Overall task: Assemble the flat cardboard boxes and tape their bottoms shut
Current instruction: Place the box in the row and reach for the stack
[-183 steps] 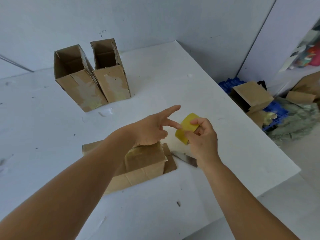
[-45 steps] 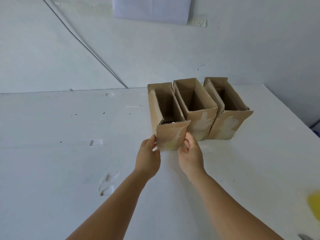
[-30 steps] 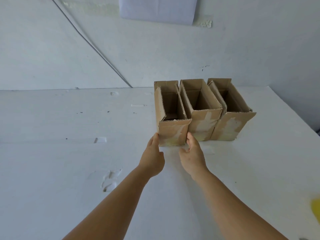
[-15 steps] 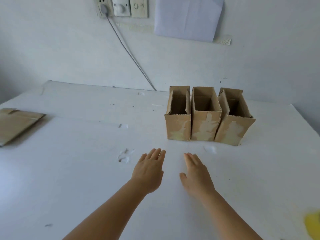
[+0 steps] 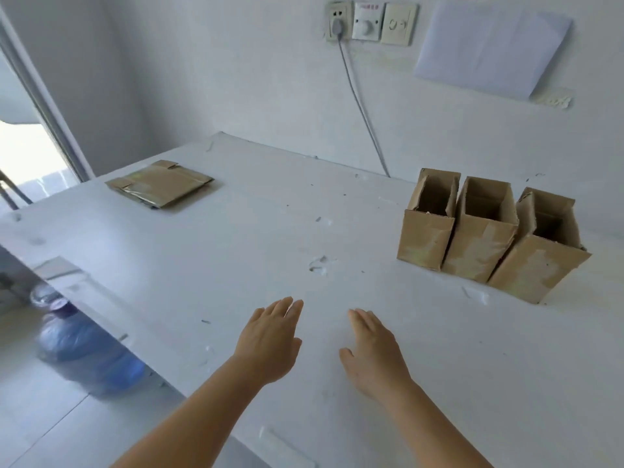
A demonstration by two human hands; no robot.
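Observation:
Three assembled cardboard boxes stand upright in a row at the right of the white table [image 5: 236,265]: the left box [image 5: 426,239], the middle box [image 5: 479,246] and the right box [image 5: 537,265], all with open tops. A stack of flat cardboard boxes [image 5: 160,183] lies at the far left of the table. My left hand [image 5: 270,339] and my right hand [image 5: 373,349] hover flat over the table's front middle, fingers extended, holding nothing, well short of the boxes. No tape roll is in view.
A wall socket panel [image 5: 369,23] with a cable [image 5: 363,106] runs down behind the table. A sheet of paper [image 5: 489,45] is stuck on the wall. A blue water jug [image 5: 84,352] lies on the floor left of the table edge.
My hands let go of the left box and drew back toward me. My view swung left, bringing the flat stack and water jug into sight; the yellow tape roll left the frame.

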